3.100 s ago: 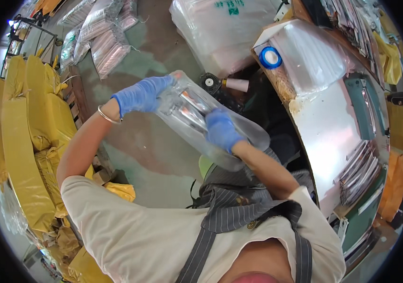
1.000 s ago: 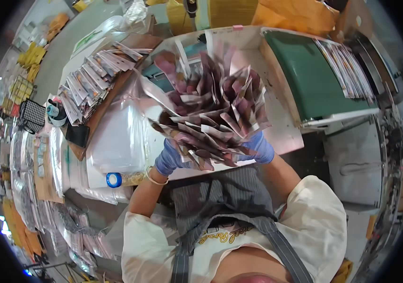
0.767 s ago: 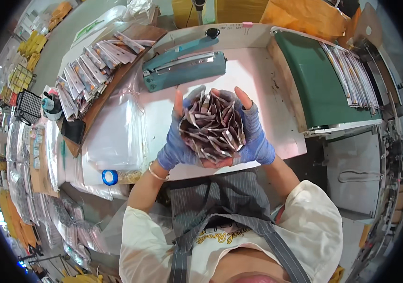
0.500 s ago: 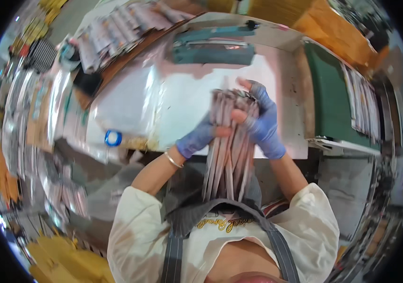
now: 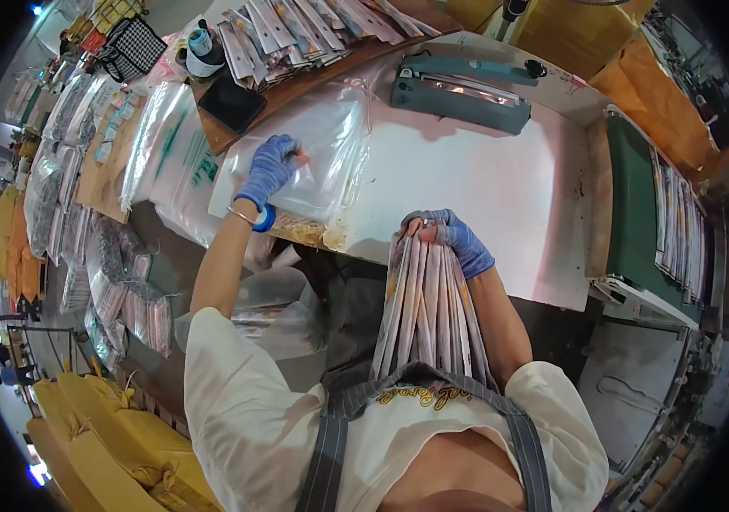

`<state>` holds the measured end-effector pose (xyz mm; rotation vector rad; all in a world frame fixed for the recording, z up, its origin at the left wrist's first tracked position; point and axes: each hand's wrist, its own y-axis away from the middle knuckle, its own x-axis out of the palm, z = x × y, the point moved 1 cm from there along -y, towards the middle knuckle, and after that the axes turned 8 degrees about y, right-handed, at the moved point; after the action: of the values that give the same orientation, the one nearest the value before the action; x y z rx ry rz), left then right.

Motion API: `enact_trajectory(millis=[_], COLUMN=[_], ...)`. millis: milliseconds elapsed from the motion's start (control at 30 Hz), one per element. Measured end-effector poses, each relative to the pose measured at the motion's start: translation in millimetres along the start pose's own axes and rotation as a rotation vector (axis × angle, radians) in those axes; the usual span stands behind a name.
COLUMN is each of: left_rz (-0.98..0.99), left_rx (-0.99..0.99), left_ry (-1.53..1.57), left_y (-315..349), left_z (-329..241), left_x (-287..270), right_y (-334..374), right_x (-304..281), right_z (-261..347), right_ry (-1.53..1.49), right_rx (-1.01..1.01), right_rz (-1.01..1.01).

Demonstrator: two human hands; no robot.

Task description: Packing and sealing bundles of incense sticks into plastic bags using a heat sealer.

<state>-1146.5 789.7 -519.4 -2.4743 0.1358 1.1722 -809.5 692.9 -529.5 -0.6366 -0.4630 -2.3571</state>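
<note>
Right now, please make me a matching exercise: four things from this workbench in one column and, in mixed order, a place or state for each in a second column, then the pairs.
1. left hand
2. right hand
3. teal heat sealer
4. blue tape roll

A. lies at the table's far edge
B. holds a bunch of long flat packets
C. rests on a clear plastic bag
D. sits by the left wrist

Pairs: 1-C, 2-B, 3-A, 4-D

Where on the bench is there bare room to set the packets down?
The white bench top lies bare between the sealer, the clear bags under the left hand, and the green tray. The right hand holds the packets at its near edge. The bench's left end is crowded.
</note>
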Motion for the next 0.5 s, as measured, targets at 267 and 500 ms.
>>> enact_trajectory(millis=[267, 500], left_rz=[0.019, -0.326], left_rx=[0.155, -0.396], left_ry=[0.333, 0.348], left_y=[38.0, 61.7], left_z=[-140.9, -99.8], left_x=[96.1, 44.7], right_y=[-29.1, -25.4], right_x=[-6.2, -23.0], right_z=[-16.3, -18.9], right_ry=[0.282, 0.285], right_rx=[0.071, 0.000], right_rz=[-0.141, -0.099])
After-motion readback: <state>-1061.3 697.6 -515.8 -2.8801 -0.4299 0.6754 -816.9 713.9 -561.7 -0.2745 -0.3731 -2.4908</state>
